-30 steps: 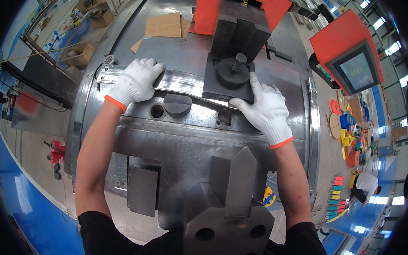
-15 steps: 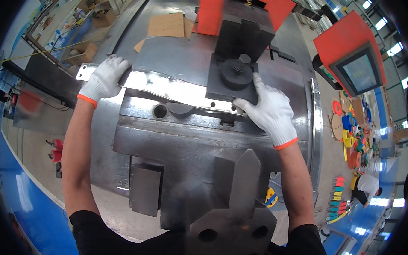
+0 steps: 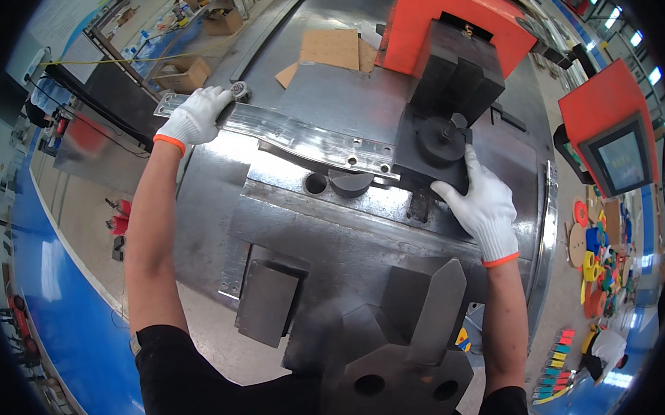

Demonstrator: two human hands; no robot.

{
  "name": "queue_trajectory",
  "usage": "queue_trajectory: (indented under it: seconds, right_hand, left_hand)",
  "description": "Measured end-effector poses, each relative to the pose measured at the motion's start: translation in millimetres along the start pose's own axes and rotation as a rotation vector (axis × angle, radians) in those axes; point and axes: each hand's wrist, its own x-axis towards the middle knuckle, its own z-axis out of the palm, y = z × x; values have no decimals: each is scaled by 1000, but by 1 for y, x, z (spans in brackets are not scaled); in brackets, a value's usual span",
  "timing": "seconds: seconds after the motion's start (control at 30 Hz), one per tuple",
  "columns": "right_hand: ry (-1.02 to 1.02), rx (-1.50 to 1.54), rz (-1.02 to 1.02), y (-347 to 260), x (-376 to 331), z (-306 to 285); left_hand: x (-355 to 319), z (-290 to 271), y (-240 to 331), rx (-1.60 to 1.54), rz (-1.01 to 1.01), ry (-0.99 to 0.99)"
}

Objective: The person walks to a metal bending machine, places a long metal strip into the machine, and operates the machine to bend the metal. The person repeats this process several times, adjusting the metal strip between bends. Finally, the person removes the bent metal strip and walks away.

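Our right hand [image 3: 481,203] lies spread flat at four o'clock of the black die block [image 3: 436,146], hiding its corner. Our left hand [image 3: 194,115] closes on the far end of the long, shiny metal strip [image 3: 306,139], which runs across the steel worktop [image 3: 349,229] toward ten o'clock.

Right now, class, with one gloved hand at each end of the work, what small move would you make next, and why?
Probably ease the metal strip a little further toward the dark die block. The left hand grips the strip's far end, the right hand rests on the block, and the strip's near end sits at the block's edge.
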Motion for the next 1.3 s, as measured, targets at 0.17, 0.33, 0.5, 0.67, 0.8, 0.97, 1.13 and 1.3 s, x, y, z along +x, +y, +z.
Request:
queue_trajectory:
  seconds: [0.17,0.33,0.5,0.67,0.8,0.97,1.13,1.3]
  right_hand:
    - [22,-37,-21,-4,0,1]
    - [12,-23,-10,-5,1,6]
    - [30,38,-1,-2,-6,-3]
    - [140,312,38,16,-18,-14]
    - [308,528,65,51,-35,-24]
    - [319,929,126,82,-53,-43]
    - [227,1082,-43,13,-62,-96]
    - [121,992,-491,-66,-36,-104]
  left_hand:
    - [-53,18,-44,78,-154,94]
    - [-122,32,-1,45,-413,167]
    - [-169,16,82,-64,-706,97]
    - [-194,4,126,-355,-818,-69]
    - [-200,-1,134,-369,-836,63]
    - [-198,-24,140,-858,-824,537]
    - [-121,-100,148,-1672,-311,900]
    - [-54,-139,176,-1851,-159,1261]
